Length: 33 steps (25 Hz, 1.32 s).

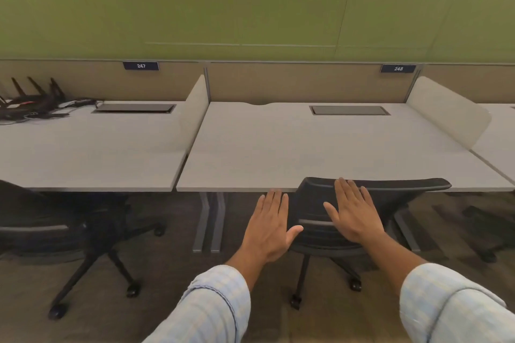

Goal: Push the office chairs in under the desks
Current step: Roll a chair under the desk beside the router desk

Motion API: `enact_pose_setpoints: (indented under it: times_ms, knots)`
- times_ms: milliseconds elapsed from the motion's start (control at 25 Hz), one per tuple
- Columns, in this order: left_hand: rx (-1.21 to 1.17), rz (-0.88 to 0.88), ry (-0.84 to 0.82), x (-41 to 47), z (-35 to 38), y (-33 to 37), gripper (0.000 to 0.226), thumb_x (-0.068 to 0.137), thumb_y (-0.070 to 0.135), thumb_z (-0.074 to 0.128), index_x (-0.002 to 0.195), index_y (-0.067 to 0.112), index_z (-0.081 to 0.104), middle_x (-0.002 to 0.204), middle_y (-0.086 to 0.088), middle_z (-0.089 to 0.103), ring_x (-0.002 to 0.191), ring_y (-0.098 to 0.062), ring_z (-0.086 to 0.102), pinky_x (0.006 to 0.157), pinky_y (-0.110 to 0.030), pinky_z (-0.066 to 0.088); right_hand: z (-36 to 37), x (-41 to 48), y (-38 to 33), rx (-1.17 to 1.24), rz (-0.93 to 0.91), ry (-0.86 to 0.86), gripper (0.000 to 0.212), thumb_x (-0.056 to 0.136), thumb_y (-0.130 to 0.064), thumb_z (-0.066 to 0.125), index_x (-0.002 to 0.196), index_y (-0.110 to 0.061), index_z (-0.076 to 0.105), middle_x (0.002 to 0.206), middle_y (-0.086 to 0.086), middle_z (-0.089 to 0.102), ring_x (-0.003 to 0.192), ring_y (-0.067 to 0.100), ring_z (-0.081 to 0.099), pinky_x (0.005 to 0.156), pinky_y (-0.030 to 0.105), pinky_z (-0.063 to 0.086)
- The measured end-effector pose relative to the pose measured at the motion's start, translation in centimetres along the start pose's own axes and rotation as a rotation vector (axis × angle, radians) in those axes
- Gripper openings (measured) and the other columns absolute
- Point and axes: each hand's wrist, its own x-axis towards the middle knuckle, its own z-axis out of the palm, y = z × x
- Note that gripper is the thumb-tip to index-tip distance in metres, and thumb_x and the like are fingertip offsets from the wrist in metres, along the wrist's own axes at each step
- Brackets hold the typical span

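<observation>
A black mesh-backed office chair (390, 198) stands at the front edge of the grey desk marked 248 (306, 147), its backrest top level with the desk edge and its seat beneath the top. My right hand (354, 211) is flat and open over the backrest; whether it touches I cannot tell. My left hand (270, 225) is open with fingers spread, just left of the chair and holding nothing. A second black office chair (55, 231) stands at the left by desk 247 (89, 153), partly under it.
Low white dividers (195, 108) separate the desks. Black routers with antennas and cables (33, 100) lie on desk 247's far left. Grey desk legs (209, 223) stand between the two chairs. Another chair's base (487, 231) shows at the far right. The floor is dark carpet.
</observation>
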Motion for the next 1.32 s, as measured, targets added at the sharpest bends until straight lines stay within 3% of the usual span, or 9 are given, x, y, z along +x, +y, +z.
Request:
enact_pose_setpoints:
  times_ms: [240, 480, 720, 800, 1160, 1320]
  knots:
    - [-0.015, 0.076, 0.002, 7.5, 0.8, 5.7, 0.092, 0.111, 0.070, 0.022, 0.172, 0.005, -0.001, 0.180, -0.019, -0.007, 0.167, -0.033, -0.011, 0.132, -0.044, -0.014, 0.1, 0.5, 5.4, -0.035, -0.104, 0.025, 0.084, 0.106, -0.070, 0.000, 0.172, -0.018, -0.008, 0.178, 0.000, -0.013, 0.164, 0.015, -0.016, 0.133, 0.041, -0.012]
    - [0.014, 0.073, -0.051, 13.7, 2.0, 9.4, 0.092, 0.109, 0.073, 0.020, 0.172, 0.008, 0.003, 0.182, -0.018, 0.002, 0.168, -0.035, -0.003, 0.136, -0.052, -0.001, 0.3, 1.8, 15.7, 0.013, 0.018, 0.077, 0.086, 0.106, -0.072, 0.004, 0.172, -0.018, 0.015, 0.180, 0.006, 0.019, 0.167, 0.023, 0.011, 0.136, 0.045, 0.000]
    - [0.040, 0.008, 0.069, 15.8, 3.8, 10.2, 0.085, 0.108, 0.072, 0.032, 0.165, 0.010, 0.030, 0.165, -0.018, 0.040, 0.155, -0.040, 0.035, 0.133, -0.057, 0.022, 1.3, 3.5, 17.7, 0.025, -0.021, 0.151, 0.083, 0.106, -0.071, 0.011, 0.164, -0.017, 0.035, 0.168, 0.010, 0.041, 0.158, 0.032, 0.030, 0.133, 0.048, 0.004]
    - [0.050, 0.010, 0.101, 16.5, 4.2, 10.2, 0.082, 0.107, 0.072, 0.035, 0.161, 0.010, 0.034, 0.160, -0.016, 0.044, 0.149, -0.039, 0.040, 0.131, -0.057, 0.027, 1.6, 4.3, 18.2, 0.048, -0.025, 0.168, 0.082, 0.106, -0.072, 0.012, 0.161, -0.017, 0.038, 0.165, 0.010, 0.044, 0.156, 0.032, 0.032, 0.132, 0.047, 0.005]
    - [0.082, -0.005, 0.078, 17.1, 4.7, 9.9, 0.086, 0.105, 0.074, 0.035, 0.163, 0.010, 0.031, 0.160, -0.016, 0.041, 0.151, -0.040, 0.038, 0.131, -0.058, 0.025, 2.0, 4.9, 18.1, 0.027, -0.010, 0.167, 0.083, 0.105, -0.074, 0.013, 0.162, -0.017, 0.035, 0.164, 0.009, 0.044, 0.155, 0.032, 0.033, 0.133, 0.051, 0.010]
    - [0.100, 0.008, -0.010, 16.8, 3.8, 9.7, 0.091, 0.107, 0.074, 0.029, 0.171, 0.010, 0.015, 0.174, -0.019, 0.025, 0.163, -0.042, 0.019, 0.135, -0.057, 0.013, 1.8, 4.6, 17.2, 0.007, 0.034, 0.158, 0.088, 0.105, -0.077, 0.015, 0.165, -0.015, 0.030, 0.170, 0.013, 0.038, 0.160, 0.035, 0.027, 0.134, 0.053, 0.006]
